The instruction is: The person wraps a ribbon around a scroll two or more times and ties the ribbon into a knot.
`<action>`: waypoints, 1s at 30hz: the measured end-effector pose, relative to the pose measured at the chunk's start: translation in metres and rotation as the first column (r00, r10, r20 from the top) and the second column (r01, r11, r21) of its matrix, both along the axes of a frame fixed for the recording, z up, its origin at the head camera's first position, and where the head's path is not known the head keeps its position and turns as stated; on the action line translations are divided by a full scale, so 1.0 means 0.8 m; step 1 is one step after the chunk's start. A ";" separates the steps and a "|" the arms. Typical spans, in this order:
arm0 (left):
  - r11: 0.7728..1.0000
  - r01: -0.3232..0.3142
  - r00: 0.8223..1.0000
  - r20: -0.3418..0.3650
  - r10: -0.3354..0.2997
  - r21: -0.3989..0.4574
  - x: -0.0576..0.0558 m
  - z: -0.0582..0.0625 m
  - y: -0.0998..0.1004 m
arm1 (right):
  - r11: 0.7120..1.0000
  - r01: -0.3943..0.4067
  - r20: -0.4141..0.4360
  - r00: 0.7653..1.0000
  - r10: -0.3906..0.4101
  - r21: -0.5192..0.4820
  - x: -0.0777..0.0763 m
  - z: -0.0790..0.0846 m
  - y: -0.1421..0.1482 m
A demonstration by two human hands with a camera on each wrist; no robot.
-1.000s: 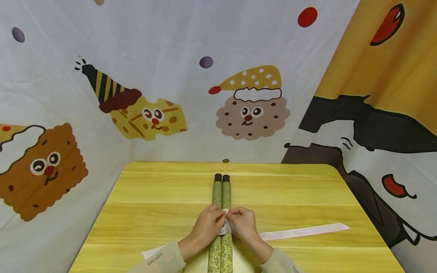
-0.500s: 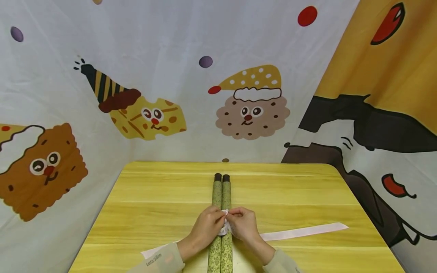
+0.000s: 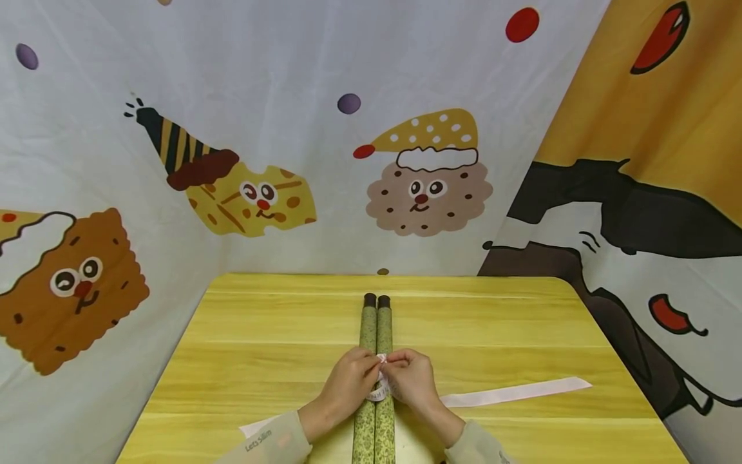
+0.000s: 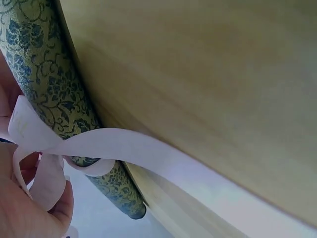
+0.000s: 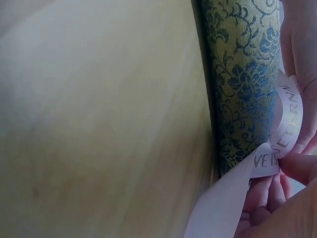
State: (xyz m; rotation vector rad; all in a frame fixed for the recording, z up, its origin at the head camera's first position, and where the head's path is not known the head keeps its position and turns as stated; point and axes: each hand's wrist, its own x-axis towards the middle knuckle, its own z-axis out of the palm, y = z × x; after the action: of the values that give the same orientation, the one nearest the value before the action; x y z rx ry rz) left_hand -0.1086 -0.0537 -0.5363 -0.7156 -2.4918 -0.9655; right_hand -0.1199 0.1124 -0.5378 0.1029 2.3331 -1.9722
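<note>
Two green scrolls [image 3: 368, 419] with a floral brocade pattern and dark end caps lie side by side. A pale pink ribbon [image 4: 119, 144] goes around them and is looped above their tops. My left hand [image 3: 348, 381] pinches the ribbon on the left side of the crossing. From the right, my right hand [image 3: 414, 383] pinches it too, its fingertips close to the left ones. In the left wrist view, loops stand up at the crossing. Printed letters show on the ribbon [image 5: 288, 121] in the right wrist view. Fingers hide part of the knot.
Under everything is a wood-grain table [image 3: 261, 328]. A long ribbon tail [image 3: 516, 392] stretches to the right, and a shorter tail [image 3: 255, 426] shows beside the left sleeve. A cartoon-printed curtain [image 3: 324, 251] hangs behind the table.
Both hands stay at the crossing with small finger movements. The ribbon between the fingertips has shifted slightly, and more of its printed band shows below the hands. The scrolls lie still.
</note>
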 end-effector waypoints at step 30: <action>0.987 0.075 0.981 -0.169 -0.098 -0.139 0.010 -0.007 -0.013 | 0.969 -0.149 -0.116 0.978 0.174 0.196 -0.017 0.007 0.025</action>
State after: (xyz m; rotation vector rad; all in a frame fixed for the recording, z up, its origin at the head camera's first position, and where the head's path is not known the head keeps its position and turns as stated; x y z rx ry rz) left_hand -0.1002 -0.0637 -0.5421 -0.9168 -2.4021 -0.7360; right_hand -0.1334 0.1322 -0.5320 -0.2070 2.5139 -1.7326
